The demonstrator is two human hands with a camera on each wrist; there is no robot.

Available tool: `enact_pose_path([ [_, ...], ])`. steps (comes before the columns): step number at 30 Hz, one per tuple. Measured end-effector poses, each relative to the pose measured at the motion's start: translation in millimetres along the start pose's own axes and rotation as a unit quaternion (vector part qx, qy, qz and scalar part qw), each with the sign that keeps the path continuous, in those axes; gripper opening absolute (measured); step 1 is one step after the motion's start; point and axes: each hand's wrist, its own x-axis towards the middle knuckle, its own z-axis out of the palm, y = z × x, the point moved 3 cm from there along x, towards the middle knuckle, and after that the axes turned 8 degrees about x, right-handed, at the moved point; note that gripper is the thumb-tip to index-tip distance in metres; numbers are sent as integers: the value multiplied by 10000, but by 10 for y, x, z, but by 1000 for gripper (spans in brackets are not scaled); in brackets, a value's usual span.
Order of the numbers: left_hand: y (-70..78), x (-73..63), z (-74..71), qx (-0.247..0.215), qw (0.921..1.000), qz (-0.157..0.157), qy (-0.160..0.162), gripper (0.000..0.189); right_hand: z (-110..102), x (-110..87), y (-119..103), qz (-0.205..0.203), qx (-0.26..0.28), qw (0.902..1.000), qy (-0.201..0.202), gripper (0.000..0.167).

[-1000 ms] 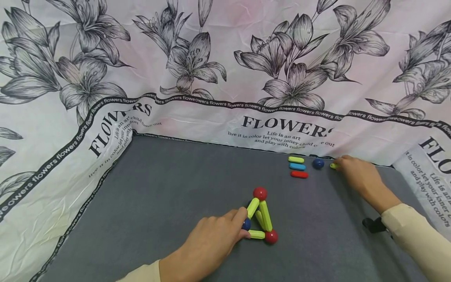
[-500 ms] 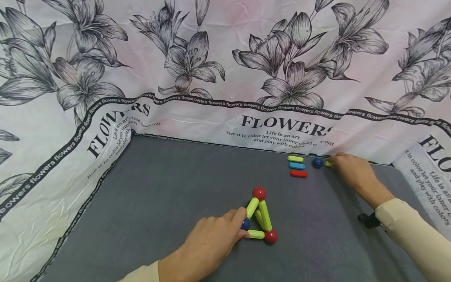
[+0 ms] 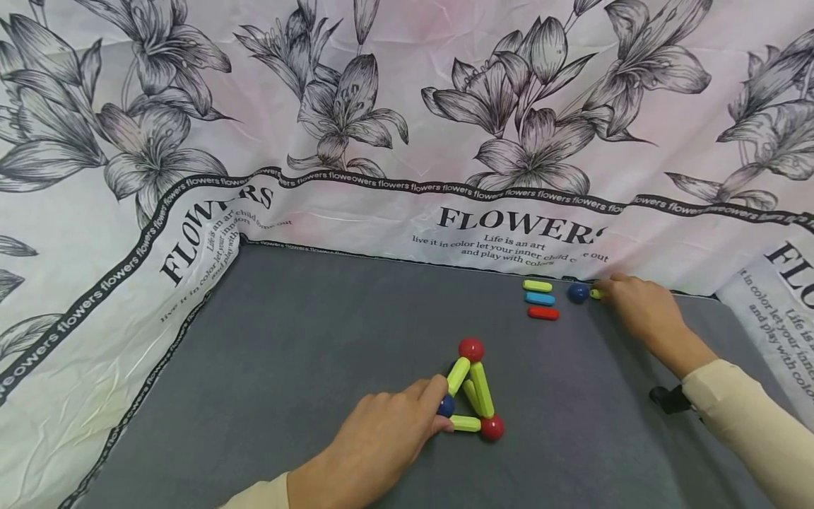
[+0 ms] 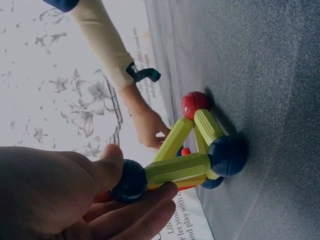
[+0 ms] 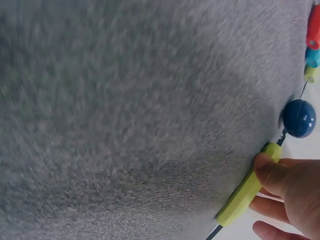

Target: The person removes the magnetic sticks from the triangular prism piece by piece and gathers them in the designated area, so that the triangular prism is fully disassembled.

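Observation:
My left hand (image 3: 375, 435) pinches a dark blue ball (image 4: 131, 181) of a magnetic rod-and-ball frame between thumb and fingers. Lime-green rods (image 3: 482, 391) join it to red balls (image 3: 471, 350) and further blue balls (image 4: 228, 155) in a pyramid-like shape. At the far edge of the table, my right hand (image 3: 645, 311) pinches a lime-green magnetic rod (image 5: 245, 192) between thumb and fingers; it covers most of that rod in the head view. The rod's end lies close beside a loose blue ball (image 5: 299, 118), with a small gap in the right wrist view.
Left of the loose ball lie a lime-green rod (image 3: 537, 285), a blue rod (image 3: 540, 299) and a red rod (image 3: 543, 312), stacked in a row. The dark grey tabletop (image 3: 305, 339) ends at a flower-printed cloth (image 3: 381, 219) behind and at both sides.
My right hand has moved slightly left with the lime-green rod, bringing its end nearer to the loose blue ball. The left hand keeps its hold on the frame, which stays in place.

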Motion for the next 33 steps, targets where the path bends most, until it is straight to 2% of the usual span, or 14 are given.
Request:
enact_pose_path([
  [5,14,1,-15,-12,10000,4,-4,27,-31,-54,-51,-111,-12,9996,256,27],
  [9,26,-2,-10,-7,10000,4,-7,27,-120,-150,-213,-90,-71,9990,433,34],
  [13,35,-4,-3,12,10000,27,88,27,-272,-268,-582,-361,226,9958,811,39],
  [18,19,3,-12,-81,10000,-51,-4,27,-413,-342,-1189,-1144,851,9845,1018,42],
  [21,5,-3,-23,-147,9998,-98,-88,26,-428,-352,-1509,-1427,1283,9778,838,41],
  [24,-3,0,-32,-166,9998,-83,-110,26,-410,-350,-1771,-1520,1847,9703,364,46],
  [27,-8,9,-36,-162,9998,-29,-138,26,-400,-339,-1978,-1595,2399,9575,-105,53],
  [31,-2,12,-33,-240,9995,30,-206,25,-417,-325,-2163,-1880,2514,9491,-251,52],
  [33,8,7,-28,-308,9992,28,-261,25,-430,-327,-2212,-1929,2449,9498,-258,48],
])
